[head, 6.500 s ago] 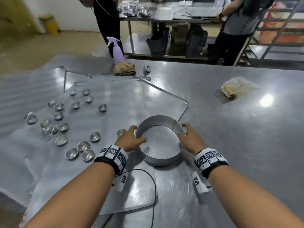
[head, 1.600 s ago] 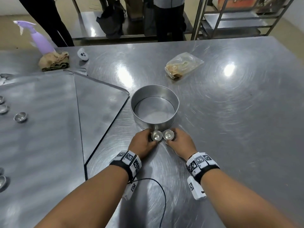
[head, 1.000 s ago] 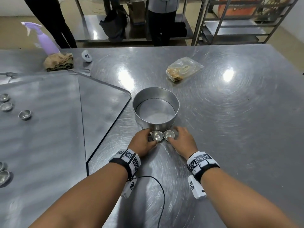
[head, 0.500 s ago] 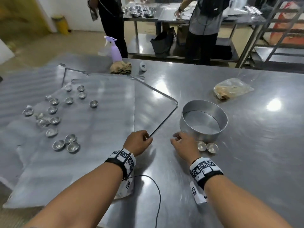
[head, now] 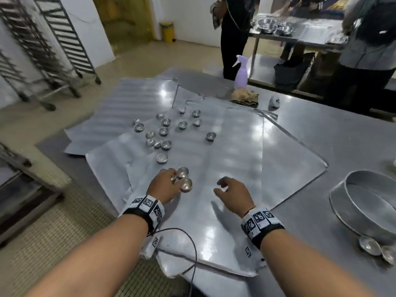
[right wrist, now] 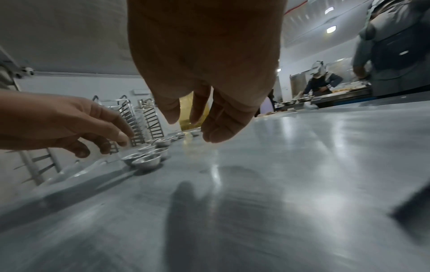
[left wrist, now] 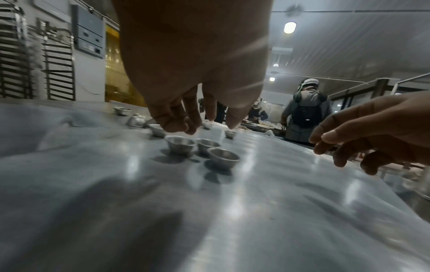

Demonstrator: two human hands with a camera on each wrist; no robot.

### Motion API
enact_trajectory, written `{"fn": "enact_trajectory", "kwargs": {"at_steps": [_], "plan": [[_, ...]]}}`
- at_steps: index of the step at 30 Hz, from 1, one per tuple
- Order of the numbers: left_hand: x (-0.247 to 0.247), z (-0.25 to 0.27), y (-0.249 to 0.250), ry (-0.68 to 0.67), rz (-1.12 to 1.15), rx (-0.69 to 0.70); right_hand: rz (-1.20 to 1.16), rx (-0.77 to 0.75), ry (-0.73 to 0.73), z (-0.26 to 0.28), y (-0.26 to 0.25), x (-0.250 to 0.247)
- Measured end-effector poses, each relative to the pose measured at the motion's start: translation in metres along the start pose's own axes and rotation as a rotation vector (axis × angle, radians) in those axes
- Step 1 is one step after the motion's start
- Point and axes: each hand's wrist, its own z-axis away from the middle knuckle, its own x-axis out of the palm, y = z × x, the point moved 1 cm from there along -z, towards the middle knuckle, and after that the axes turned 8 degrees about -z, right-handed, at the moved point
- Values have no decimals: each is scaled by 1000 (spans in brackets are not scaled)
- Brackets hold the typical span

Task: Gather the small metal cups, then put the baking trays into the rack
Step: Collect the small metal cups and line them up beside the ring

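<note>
Hovering over three small metal cups (left wrist: 202,149) on the baking tray (head: 227,151), left hand (head: 164,186) hung loosely curled, holding nothing. Right hand (head: 232,195) was relaxed, empty. More cups (head: 165,131) lay scattered farther back; round tin (head: 364,202) sat right.

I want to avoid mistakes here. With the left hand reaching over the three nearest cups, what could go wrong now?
1. The three cups sit close together; the left hand may knock one away while picking up another.
2. The trays overlap loosely and one overhangs the table edge, so pressing there might tip it.
3. Two cups by the ring could be forgotten.
</note>
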Motion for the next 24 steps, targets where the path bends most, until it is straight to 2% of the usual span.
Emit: {"fn": "enact_trajectory", "kwargs": {"at_steps": [3,8,14,24], "plan": [[-7,-15,-36,-13,-9,-10,17,-3,-59,-17,-22,33],[-5,-42,-70,-117,-28,86,84,28,-128,-40,-44,74],[-3,-53,-67,-130,-19,174,125,32,-104,-54,-54,97],[-4,-66,-58,-133,8,194,138,20,-61,-59,-54,101]]}}
